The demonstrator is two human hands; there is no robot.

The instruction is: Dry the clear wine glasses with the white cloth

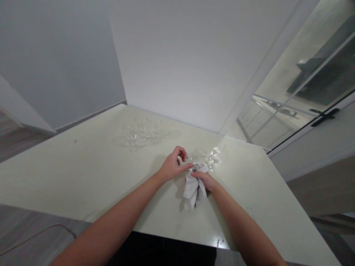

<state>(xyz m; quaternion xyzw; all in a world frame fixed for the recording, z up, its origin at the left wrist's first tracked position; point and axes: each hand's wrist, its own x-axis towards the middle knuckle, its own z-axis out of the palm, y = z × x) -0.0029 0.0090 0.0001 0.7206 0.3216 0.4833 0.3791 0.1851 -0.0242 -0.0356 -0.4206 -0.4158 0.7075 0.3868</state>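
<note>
My left hand (173, 165) pinches the rim of a clear glass (197, 157) that it holds just above the table, thumb and forefinger closed, other fingers curled. My right hand (205, 180) grips a white cloth (192, 188) that is pushed against the glass and hangs down below the hand. Several more clear stemmed glasses (217, 155) stand right behind my hands. Another group of several clear glasses (141, 133) stands farther back to the left.
A pale cream table (69, 173) runs up to a white wall corner. To the right are a glass partition and a door with a black handle (324, 116). Wooden floor shows at the left and right.
</note>
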